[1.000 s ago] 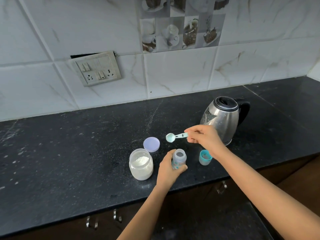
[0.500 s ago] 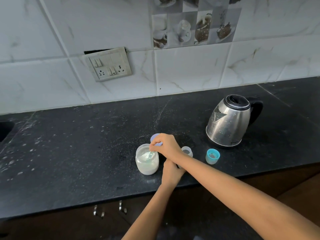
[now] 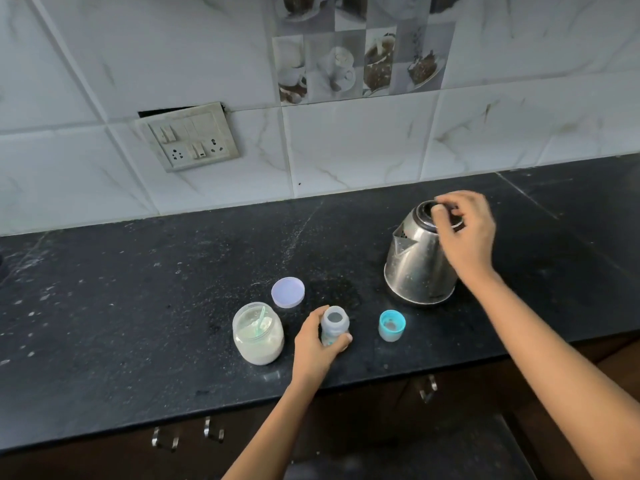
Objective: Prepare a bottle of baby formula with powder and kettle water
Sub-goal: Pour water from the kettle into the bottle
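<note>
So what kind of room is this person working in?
Most likely a home kitchen. There is a dark stone counter backed by a tiled wall with cup pictures, a steel kettle standing on the counter, and a switch and socket plate set in the wall.

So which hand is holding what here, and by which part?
The left hand grips the baby bottle around its body. The right hand is at the kettle lid; whether it grips it cannot be told.

Your bottle (image 3: 334, 323) stands between powder jar (image 3: 258, 336) at left and cap (image 3: 391, 325) at right; lid (image 3: 287, 292) behind jar; kettle (image 3: 417, 261) far right.
</note>
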Demonstrator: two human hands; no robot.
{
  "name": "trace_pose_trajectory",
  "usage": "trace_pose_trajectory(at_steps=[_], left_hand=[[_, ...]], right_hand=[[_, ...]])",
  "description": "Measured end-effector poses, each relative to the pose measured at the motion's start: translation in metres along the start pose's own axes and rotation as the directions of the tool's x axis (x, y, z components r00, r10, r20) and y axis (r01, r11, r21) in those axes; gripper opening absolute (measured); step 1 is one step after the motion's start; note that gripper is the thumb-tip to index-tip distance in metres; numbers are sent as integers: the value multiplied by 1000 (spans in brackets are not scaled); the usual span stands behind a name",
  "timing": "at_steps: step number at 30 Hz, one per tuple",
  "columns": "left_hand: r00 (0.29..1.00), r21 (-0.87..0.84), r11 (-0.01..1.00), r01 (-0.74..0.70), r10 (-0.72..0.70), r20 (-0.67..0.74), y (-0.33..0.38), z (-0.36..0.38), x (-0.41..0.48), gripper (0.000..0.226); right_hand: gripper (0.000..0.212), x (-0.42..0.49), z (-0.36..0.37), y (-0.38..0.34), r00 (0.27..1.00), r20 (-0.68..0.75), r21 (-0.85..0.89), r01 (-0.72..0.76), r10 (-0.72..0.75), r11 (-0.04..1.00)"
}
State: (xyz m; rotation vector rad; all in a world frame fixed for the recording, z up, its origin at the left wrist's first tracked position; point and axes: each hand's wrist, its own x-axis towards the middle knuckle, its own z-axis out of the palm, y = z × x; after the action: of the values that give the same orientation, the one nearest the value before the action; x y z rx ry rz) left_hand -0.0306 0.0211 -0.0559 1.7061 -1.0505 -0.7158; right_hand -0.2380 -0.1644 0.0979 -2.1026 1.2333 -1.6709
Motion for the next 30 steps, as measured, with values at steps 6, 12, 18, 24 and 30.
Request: trace_pose_trajectory(at_steps=[6, 12, 18, 24, 30], left_hand=[[998, -14, 1000, -16, 15, -63, -2, 9, 2, 53], [994, -16, 1000, -1, -1, -111, 1, 17, 7, 54], [986, -32, 999, 4, -9, -165, 2, 24, 10, 55], [984, -22, 1000, 10, -14, -179, 3, 23, 15, 54], [990, 21, 1000, 20, -17, -138, 15, 11, 30, 53]], right_hand=[[32, 26, -30, 92, 963, 55, -41, -263, 265, 964], [23, 37, -27, 124, 848, 304, -21, -450, 435, 893], [45, 35, -19, 142, 887, 285, 121, -409, 363, 905], [46, 18, -17, 129, 910, 229, 266, -399, 345, 877], [36, 7, -17, 117, 932, 158, 295, -359, 325, 885]])
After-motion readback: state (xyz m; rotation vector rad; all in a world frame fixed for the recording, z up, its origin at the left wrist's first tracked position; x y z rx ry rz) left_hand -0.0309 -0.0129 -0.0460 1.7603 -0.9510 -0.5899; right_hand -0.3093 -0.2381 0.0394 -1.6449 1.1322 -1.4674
